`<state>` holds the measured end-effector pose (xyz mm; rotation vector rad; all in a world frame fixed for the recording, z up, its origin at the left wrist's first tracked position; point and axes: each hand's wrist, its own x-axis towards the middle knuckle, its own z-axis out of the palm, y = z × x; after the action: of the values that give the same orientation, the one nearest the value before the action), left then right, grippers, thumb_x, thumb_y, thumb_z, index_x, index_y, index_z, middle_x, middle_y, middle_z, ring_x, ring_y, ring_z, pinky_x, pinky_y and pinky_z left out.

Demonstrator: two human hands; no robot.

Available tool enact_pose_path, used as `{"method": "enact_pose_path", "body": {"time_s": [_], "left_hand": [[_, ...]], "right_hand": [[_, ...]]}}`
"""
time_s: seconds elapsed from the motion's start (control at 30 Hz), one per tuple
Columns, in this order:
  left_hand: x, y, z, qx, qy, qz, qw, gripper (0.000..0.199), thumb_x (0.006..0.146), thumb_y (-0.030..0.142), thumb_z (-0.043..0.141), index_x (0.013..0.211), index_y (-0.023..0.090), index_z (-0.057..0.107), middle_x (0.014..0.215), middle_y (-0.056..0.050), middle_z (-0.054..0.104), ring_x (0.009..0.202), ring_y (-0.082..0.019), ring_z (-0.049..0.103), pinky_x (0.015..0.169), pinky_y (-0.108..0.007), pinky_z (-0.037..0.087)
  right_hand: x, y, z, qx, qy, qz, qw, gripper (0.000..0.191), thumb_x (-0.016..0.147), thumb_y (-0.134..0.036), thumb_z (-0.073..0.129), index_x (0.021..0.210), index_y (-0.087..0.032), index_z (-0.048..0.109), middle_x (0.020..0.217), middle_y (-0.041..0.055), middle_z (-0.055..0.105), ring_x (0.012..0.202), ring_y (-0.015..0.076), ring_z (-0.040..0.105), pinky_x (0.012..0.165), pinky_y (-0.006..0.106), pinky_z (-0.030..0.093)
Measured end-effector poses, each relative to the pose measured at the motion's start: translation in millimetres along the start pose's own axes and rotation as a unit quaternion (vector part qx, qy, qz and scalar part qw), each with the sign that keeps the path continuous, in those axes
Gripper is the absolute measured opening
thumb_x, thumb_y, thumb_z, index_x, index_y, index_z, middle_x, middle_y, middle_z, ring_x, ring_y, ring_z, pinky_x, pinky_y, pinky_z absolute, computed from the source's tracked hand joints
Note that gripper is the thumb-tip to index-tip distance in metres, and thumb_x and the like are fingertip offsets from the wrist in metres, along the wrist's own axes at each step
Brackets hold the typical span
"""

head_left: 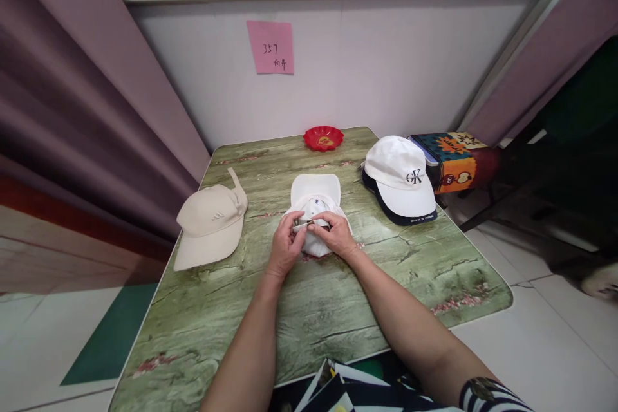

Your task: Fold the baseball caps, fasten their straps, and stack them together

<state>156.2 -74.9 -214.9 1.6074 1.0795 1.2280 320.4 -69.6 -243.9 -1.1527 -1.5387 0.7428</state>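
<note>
A white cap (pixel 315 196) lies in the middle of the green wood-grain table (pixel 309 309), its brim pointing away from me. My left hand (pixel 284 244) and my right hand (pixel 335 235) both rest on its near side, fingertips pinching the back strap (pixel 305 224) between them. The strap's buckle is largely hidden by my fingers.
A beige cap (pixel 211 222) lies at the left edge of the table. A white cap with a dark-edged brim and a logo (pixel 400 179) sits at the right. A red dish (pixel 323 138) stands at the far edge by the wall. A patterned stool (pixel 454 161) is beyond the right edge.
</note>
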Motion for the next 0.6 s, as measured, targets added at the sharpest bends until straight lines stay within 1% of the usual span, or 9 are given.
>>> {"method": "enact_pose_path", "body": {"time_s": [0.07, 0.13, 0.17, 0.23, 0.27, 0.33, 0.4, 0.5, 0.6], "left_hand": [[0.1, -5.4, -2.7, -0.036, -0.015, -0.039, 0.998, 0.034, 0.079, 0.032, 0.067, 0.111, 0.022, 0.059, 0.091, -0.005, 0.065, 0.061, -0.013, 0.057, 0.054, -0.022, 0.045], [0.9, -9.0, -8.9, -0.063, -0.027, -0.068, 0.995, 0.029, 0.079, 0.034, 0.068, 0.103, 0.022, 0.058, 0.067, 0.002, 0.059, 0.049, -0.011, 0.05, 0.048, -0.02, 0.041], [1.6, -9.6, -13.2, -0.069, -0.032, -0.078, 0.994, 0.026, 0.079, 0.035, 0.068, 0.099, 0.021, 0.058, 0.059, 0.004, 0.054, 0.047, -0.011, 0.048, 0.046, -0.02, 0.039], [3.0, -8.6, -23.1, -0.075, -0.04, -0.092, 0.992, 0.024, 0.078, 0.037, 0.069, 0.094, 0.02, 0.061, 0.054, 0.005, 0.05, 0.044, -0.01, 0.044, 0.043, -0.019, 0.035], [3.7, -7.3, -28.1, -0.077, -0.047, -0.099, 0.991, 0.025, 0.078, 0.038, 0.069, 0.094, 0.02, 0.062, 0.053, 0.005, 0.049, 0.043, -0.009, 0.043, 0.042, -0.019, 0.033], [4.4, -4.4, -36.7, -0.078, -0.065, -0.115, 0.988, 0.026, 0.079, 0.039, 0.068, 0.095, 0.019, 0.065, 0.051, 0.005, 0.046, 0.042, -0.009, 0.04, 0.041, -0.018, 0.029], [4.4, -1.8, -42.4, -0.074, -0.088, -0.135, 0.984, 0.029, 0.079, 0.042, 0.067, 0.095, 0.017, 0.069, 0.049, 0.005, 0.045, 0.041, -0.008, 0.037, 0.04, -0.019, 0.025], [3.7, 0.8, -46.2, -0.059, -0.118, -0.159, 0.978, 0.034, 0.078, 0.045, 0.066, 0.096, 0.016, 0.072, 0.046, 0.005, 0.043, 0.039, -0.008, 0.035, 0.039, -0.019, 0.022], [3.2, 1.9, -47.0, -0.047, -0.144, -0.176, 0.973, 0.035, 0.078, 0.046, 0.065, 0.095, 0.016, 0.073, 0.045, 0.005, 0.042, 0.038, -0.008, 0.034, 0.039, -0.019, 0.021]], "right_hand": [[-0.6, -3.4, -1.2, -0.013, -0.007, -0.005, 1.0, 0.028, 0.081, -0.044, 0.068, 0.094, -0.02, 0.072, 0.083, 0.0041, 0.071, 0.075, 0.0186, 0.064, 0.072, 0.029, 0.047], [-1.6, -9.0, -4.3, -0.044, -0.025, -0.03, 0.998, 0.027, 0.082, -0.043, 0.067, 0.097, -0.021, 0.072, 0.087, 0.0052, 0.071, 0.077, 0.019, 0.064, 0.073, 0.029, 0.047], [-2.1, -12.0, -6.5, -0.065, -0.034, -0.048, 0.996, 0.027, 0.083, -0.042, 0.065, 0.1, -0.021, 0.071, 0.091, 0.006, 0.071, 0.081, 0.0196, 0.064, 0.075, 0.029, 0.047], [-2.7, -17.0, -11.9, -0.104, -0.047, -0.076, 0.991, 0.026, 0.087, -0.039, 0.06, 0.105, -0.023, 0.07, 0.096, 0.0063, 0.072, 0.086, 0.0204, 0.065, 0.08, 0.029, 0.045], [-2.7, -18.2, -14.8, -0.119, -0.051, -0.078, 0.988, 0.025, 0.089, -0.037, 0.057, 0.106, -0.024, 0.07, 0.096, 0.0056, 0.072, 0.086, 0.0202, 0.065, 0.08, 0.029, 0.045], [-1.7, -17.9, -20.2, -0.139, -0.054, -0.062, 0.987, 0.025, 0.092, -0.033, 0.05, 0.104, -0.025, 0.07, 0.089, 0.0031, 0.072, 0.08, 0.019, 0.065, 0.075, 0.028, 0.044], [0.0, -14.4, -24.3, -0.145, -0.055, -0.034, 0.987, 0.027, 0.094, -0.031, 0.045, 0.101, -0.025, 0.071, 0.077, 0.0007, 0.07, 0.07, 0.0174, 0.063, 0.068, 0.027, 0.043], [2.7, -8.0, -27.6, -0.106, -0.047, -0.004, 0.993, 0.032, 0.096, -0.034, 0.041, 0.102, -0.024, 0.071, 0.068, -0.0006, 0.066, 0.063, 0.0157, 0.061, 0.064, 0.025, 0.042], [4.0, -4.8, -28.5, -0.04, -0.043, 0.015, 0.998, 0.037, 0.098, -0.038, 0.036, 0.104, -0.022, 0.069, 0.068, -0.0012, 0.063, 0.061, 0.0142, 0.06, 0.063, 0.025, 0.043]]}}
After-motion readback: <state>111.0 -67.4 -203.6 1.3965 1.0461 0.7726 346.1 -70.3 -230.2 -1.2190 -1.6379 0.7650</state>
